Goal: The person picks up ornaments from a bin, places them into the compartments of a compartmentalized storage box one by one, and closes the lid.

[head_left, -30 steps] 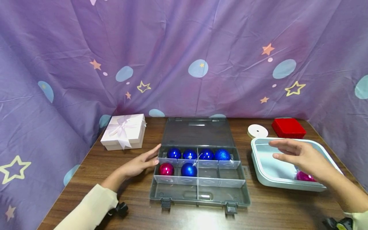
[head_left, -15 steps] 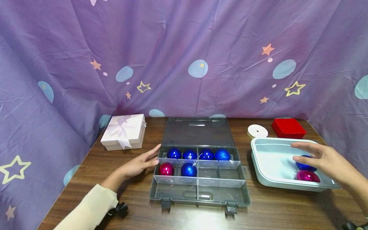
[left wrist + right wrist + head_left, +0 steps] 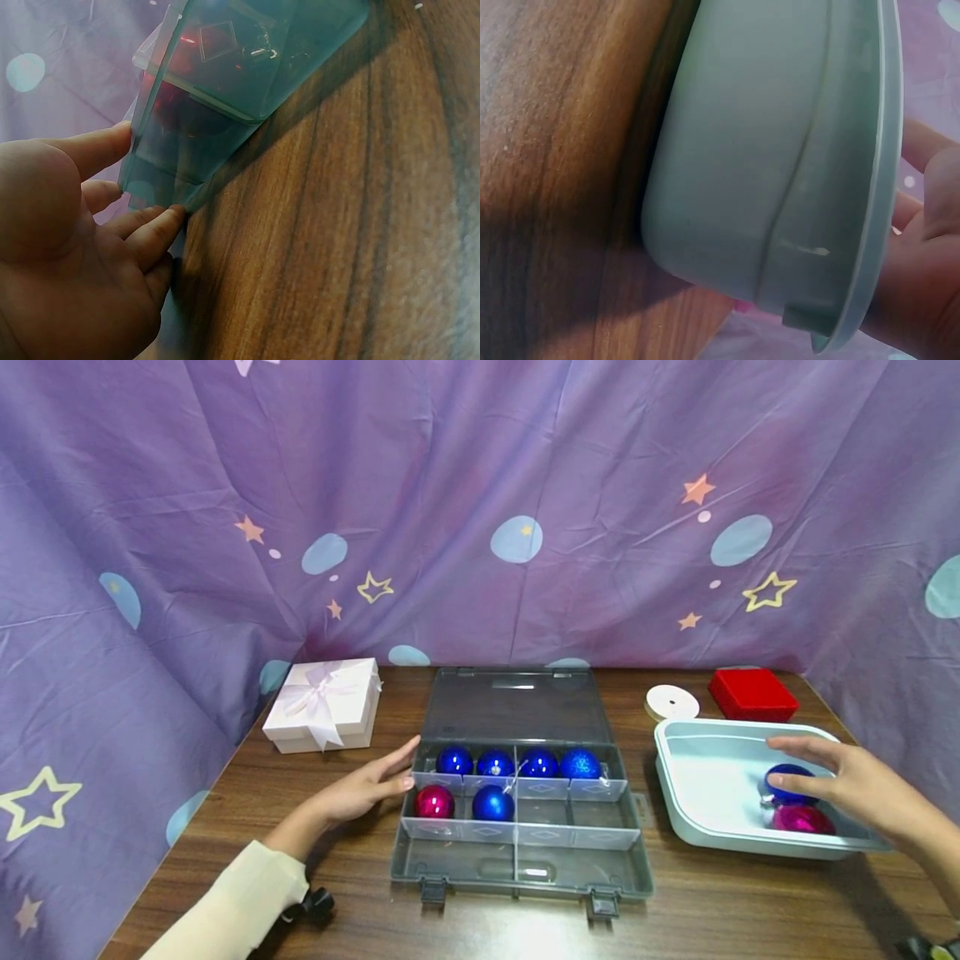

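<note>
My left hand touches the left side of a grey see-through compartment box with straight fingertips. In the left wrist view, the fingers lie at the box's lower corner, with a red ball showing through the wall. Blue Christmas balls fill the box's back row; a pink one and a blue one sit in the middle row. Over the light-blue bin, my right hand has thumb and fingers spread around a blue ball, its thumb overlapping it. A magenta ball lies beside it.
The box's lid lies back, unfolded. A white gift box with a ribbon stands at the back left. Behind the bin are a white spool and a red box. A purple curtain hangs behind the table.
My right hand has moved right across the bin, uncovering the blue and magenta balls. In the last half second the blue ball shifted slightly left. My left hand stays in place.
</note>
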The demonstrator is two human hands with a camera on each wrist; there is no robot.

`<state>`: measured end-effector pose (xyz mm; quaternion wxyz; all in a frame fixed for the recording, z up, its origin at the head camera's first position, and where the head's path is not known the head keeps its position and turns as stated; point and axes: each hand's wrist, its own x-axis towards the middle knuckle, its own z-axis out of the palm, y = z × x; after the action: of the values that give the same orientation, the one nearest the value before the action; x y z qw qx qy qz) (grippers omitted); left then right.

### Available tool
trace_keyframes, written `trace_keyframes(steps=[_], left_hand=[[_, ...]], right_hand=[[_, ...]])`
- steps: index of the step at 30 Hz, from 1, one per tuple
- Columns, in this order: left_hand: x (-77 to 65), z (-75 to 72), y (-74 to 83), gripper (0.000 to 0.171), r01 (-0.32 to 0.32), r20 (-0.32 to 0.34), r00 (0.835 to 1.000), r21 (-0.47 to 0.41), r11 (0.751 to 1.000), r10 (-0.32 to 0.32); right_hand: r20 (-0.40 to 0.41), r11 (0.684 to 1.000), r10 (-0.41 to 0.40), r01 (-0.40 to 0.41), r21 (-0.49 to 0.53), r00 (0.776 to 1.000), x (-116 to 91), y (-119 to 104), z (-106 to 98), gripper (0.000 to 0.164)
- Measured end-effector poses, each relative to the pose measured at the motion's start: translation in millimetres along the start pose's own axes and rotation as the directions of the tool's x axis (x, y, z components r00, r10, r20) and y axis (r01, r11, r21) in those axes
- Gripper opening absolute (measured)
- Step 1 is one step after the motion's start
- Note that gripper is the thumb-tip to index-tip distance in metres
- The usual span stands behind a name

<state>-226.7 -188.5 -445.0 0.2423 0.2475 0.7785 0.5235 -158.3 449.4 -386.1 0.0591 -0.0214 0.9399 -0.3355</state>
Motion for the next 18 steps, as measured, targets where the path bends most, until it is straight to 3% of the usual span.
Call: trace_keyframes(steps=[6,18], left_hand=[[-1.6,-0.4,0.0,0.076,-0.01,0.0,1.0,-0.004,1.0,0.01],[-1.3,0.4,0.1,0.076,-0.008,0.0,1.0,-0.005,1.0,0.008]], right_hand=[[0.013,1.0,0.002,-0.002,-0.017,1.0,3.8,3.8,3.0,0.078],[0.082,0.997,-0.073,0.075,-0.024,0.994,16.4,11.5,11.1,0.069]])
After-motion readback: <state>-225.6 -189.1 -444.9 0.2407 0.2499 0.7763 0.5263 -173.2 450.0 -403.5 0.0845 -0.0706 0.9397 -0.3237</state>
